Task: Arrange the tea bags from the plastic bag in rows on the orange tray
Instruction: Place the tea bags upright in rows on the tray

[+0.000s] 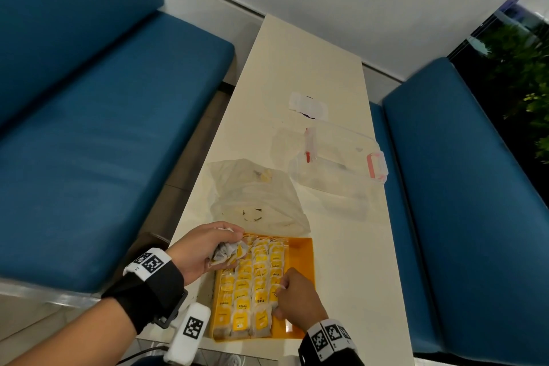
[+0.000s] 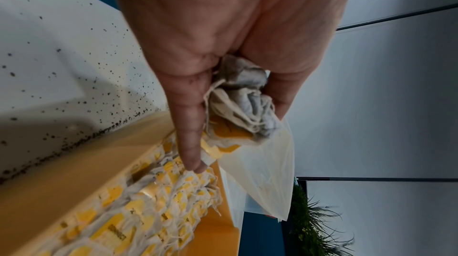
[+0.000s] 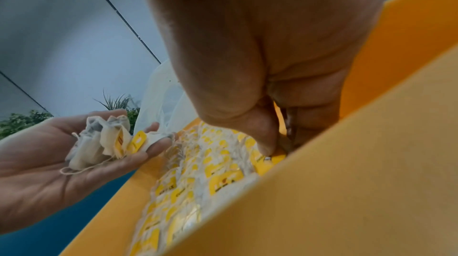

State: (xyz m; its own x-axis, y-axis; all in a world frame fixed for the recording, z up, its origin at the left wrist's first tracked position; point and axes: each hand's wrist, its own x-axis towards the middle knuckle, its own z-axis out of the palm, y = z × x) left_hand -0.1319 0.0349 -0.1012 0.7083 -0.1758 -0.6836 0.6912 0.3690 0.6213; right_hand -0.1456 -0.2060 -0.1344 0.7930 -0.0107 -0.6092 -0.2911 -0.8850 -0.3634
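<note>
The orange tray (image 1: 300, 252) lies at the near end of the table, and rows of yellow-tagged tea bags (image 1: 252, 282) fill its left and middle. My left hand (image 1: 228, 246) hovers over the tray's far left corner and holds a crumpled bunch of tea bags (image 2: 243, 95) in its curled fingers. My right hand (image 1: 279, 296) is low in the tray at the right-most row. Its thumb and fingers pinch one tea bag (image 3: 270, 159) against the tray floor. The nearly empty plastic bag (image 1: 255, 196) lies just beyond the tray.
A clear plastic box with red latches (image 1: 338, 157) stands further along the table on the right. Blue bench seats (image 1: 89, 128) flank the narrow table. A white marker-tagged device (image 1: 190, 333) sits off the table's near left corner. Tea crumbs (image 2: 49, 84) speckle the tabletop beside the tray.
</note>
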